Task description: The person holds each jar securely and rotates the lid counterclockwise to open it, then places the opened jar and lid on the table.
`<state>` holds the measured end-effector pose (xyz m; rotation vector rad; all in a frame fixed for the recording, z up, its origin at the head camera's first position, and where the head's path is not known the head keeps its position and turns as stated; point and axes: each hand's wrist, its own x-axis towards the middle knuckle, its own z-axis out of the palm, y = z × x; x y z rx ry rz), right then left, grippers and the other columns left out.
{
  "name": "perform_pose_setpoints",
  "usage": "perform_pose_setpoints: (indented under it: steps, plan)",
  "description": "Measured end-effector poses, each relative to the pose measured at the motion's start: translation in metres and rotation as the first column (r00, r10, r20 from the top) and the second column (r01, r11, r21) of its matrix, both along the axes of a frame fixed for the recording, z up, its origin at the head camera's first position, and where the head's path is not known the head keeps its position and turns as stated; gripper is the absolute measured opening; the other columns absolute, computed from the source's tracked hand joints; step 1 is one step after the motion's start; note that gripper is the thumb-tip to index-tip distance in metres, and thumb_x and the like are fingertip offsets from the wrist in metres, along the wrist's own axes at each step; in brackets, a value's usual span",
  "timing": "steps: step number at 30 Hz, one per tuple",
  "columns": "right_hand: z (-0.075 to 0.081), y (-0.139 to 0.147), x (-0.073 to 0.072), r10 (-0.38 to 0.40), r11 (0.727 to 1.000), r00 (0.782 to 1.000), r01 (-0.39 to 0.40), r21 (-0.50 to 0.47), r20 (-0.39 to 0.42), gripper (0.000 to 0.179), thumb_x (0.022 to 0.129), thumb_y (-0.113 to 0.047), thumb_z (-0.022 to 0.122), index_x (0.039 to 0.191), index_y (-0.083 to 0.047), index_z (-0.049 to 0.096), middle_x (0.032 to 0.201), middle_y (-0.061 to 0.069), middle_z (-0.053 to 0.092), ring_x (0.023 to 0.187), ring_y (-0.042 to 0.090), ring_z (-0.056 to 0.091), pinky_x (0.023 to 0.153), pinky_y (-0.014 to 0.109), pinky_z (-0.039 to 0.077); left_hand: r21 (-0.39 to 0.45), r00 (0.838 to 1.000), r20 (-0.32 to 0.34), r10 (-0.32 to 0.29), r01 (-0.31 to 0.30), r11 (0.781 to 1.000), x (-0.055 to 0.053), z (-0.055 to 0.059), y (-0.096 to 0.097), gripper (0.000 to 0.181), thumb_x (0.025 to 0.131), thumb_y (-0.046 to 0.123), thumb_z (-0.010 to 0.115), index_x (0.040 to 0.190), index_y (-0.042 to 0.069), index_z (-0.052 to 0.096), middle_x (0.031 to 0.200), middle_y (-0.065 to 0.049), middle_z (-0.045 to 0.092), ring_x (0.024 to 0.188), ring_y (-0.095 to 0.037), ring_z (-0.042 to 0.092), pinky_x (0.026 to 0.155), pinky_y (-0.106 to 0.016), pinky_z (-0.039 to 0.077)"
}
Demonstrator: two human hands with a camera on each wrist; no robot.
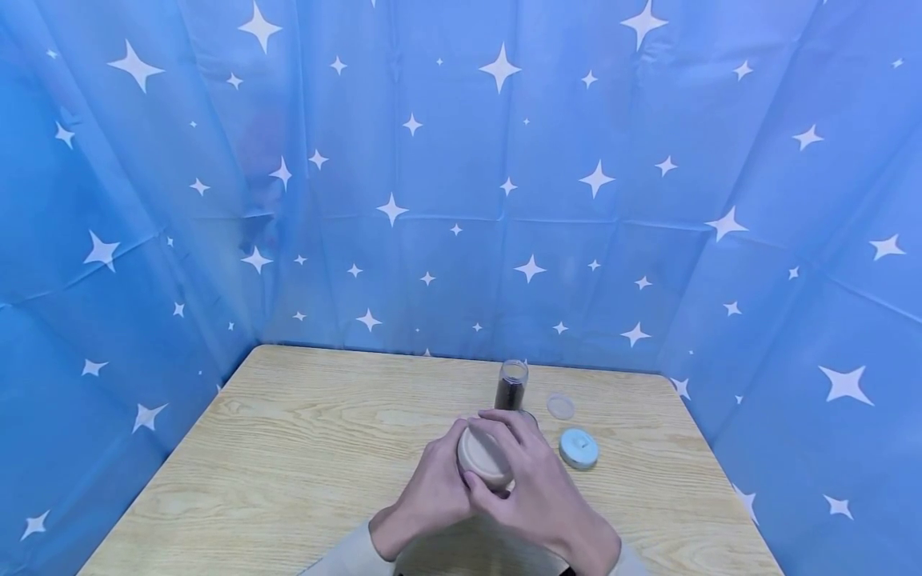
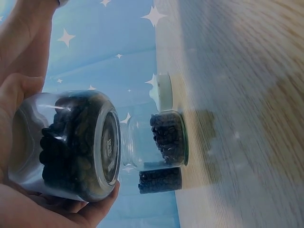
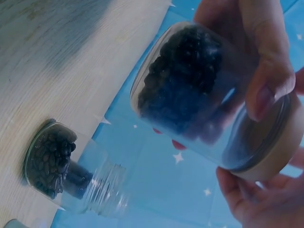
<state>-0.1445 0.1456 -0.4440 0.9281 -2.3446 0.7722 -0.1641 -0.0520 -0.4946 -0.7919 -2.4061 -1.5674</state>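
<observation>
In front of me both hands hold a clear glass jar [image 2: 71, 142], partly filled with dark beans, up off the table. Its beige lid [image 1: 484, 458] is on top. My left hand [image 1: 441, 484] grips the jar's body, fingers curled round the glass. The right hand [image 1: 536, 488] has its fingers and thumb curled round the lid. Behind them stands an uncapped glass jar [image 3: 50, 161] with a threaded neck and dark beans at its bottom; in the head view my right hand mostly hides it.
A taller, narrow clear container [image 1: 511, 390] of dark contents stands farther back. To the right, a light blue lid [image 1: 579, 448] and a thin clear disc [image 1: 560, 406] lie on the wooden table [image 1: 288, 448]. A blue star-patterned curtain [image 1: 446, 160] surrounds its back and sides.
</observation>
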Motion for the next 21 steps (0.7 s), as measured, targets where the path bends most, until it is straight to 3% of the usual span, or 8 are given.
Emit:
perform_pose_setpoints:
  steps: [7, 14, 21]
  plan:
    - [0.004, 0.008, -0.01, 0.157, 0.987, 0.987, -0.158, 0.03, 0.012, 0.071, 0.088, -0.021, 0.089, 0.156, -0.019, 0.069, 0.159, 0.006, 0.068, 0.142, 0.026, 0.069, 0.106, 0.044, 0.067, 0.032, 0.999, 0.038, -0.028, 0.027, 0.999, 0.001, -0.002, 0.001, 0.086, 0.083, 0.021, 0.103, 0.156, 0.021, 0.059, 0.132, -0.002, 0.081, 0.114, -0.015, 0.081, 0.096, -0.031, 0.068]
    - [0.011, 0.018, -0.021, 0.363, 0.93, 0.931, -0.364, 0.054, 0.026, 0.074, 0.085, -0.015, 0.082, 0.157, -0.017, 0.067, 0.16, 0.006, 0.068, 0.146, 0.024, 0.068, 0.116, 0.043, 0.062, 0.037, 0.996, 0.047, -0.07, 0.068, 0.997, 0.004, -0.004, 0.002, 0.098, 0.082, 0.021, 0.102, 0.166, 0.024, 0.053, 0.138, 0.003, 0.079, 0.118, -0.01, 0.078, 0.103, -0.031, 0.066]
    - [0.014, 0.023, -0.026, 0.436, 0.897, 0.9, -0.434, 0.077, -0.002, 0.07, 0.087, -0.014, 0.08, 0.156, -0.016, 0.067, 0.16, 0.009, 0.067, 0.148, 0.027, 0.066, 0.121, 0.039, 0.059, 0.064, 0.994, 0.052, -0.096, 0.093, 0.994, 0.003, -0.003, 0.004, 0.097, 0.084, 0.024, 0.103, 0.166, 0.03, 0.051, 0.142, 0.005, 0.077, 0.121, -0.01, 0.077, 0.106, -0.033, 0.066]
